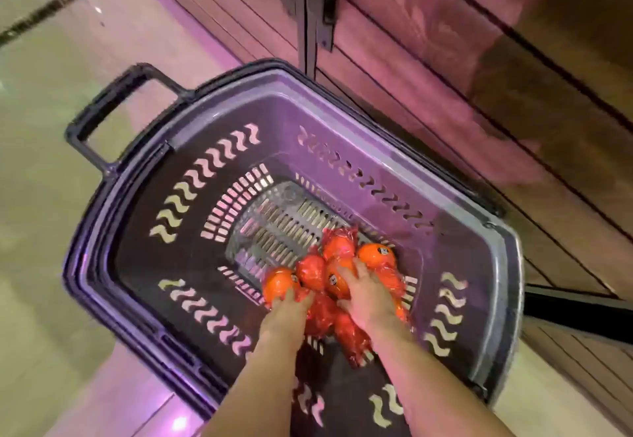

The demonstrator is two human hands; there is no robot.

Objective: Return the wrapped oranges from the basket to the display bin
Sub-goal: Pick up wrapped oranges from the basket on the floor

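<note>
Orange fruit in red wrap, the wrapped oranges [334, 280], sit low in your basket [144, 258]; your left hand [286, 313] and right hand [368, 294] each grip one, gathering several together.

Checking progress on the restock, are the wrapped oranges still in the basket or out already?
Still in. The wrapped oranges lie clustered on the basket floor, with the left hand and right hand on them.
</note>
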